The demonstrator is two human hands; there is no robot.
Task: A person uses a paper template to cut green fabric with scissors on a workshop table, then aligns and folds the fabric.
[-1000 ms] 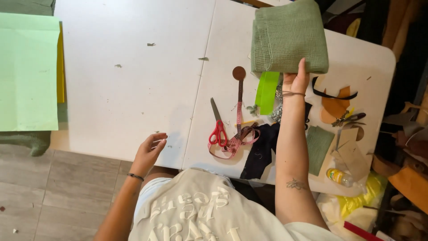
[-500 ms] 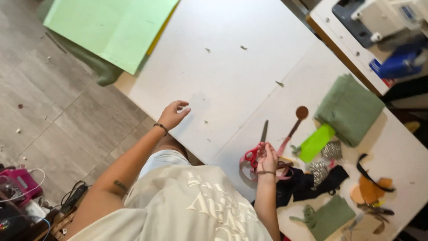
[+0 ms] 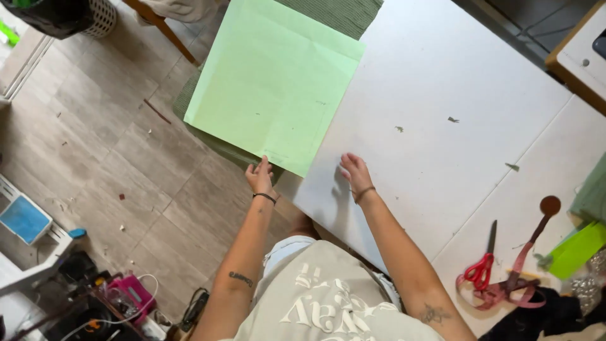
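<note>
- My left hand (image 3: 260, 177) is at the near corner of the light green sheet of paper (image 3: 274, 85), fingertips on or pinching its edge. I cannot tell whether the thumb is under the sheet, so I cannot say it is truly gripped.
- My right hand (image 3: 355, 172) lies just beside that same corner, on the bare white table (image 3: 454, 76), fingers loosely curled and holding nothing.
- The sheet spreads up and away from my left hand, toward the far left of the table. It is turned like a diamond, so one corner points back at me and lands between my two hands.
- Its left part hangs past the table edge, over a darker green cloth (image 3: 214, 142) that shows underneath and again at the far end.
- The left hand is the nearer one by a clear margin. The right is close to the sheet's right-hand edge but apart from it.
- Well off to my right, near the table's front edge, lie red-handled scissors (image 3: 481, 265), a pink ribbon (image 3: 514, 287) and a brighter green piece (image 3: 577, 249), all far from either hand.
</note>
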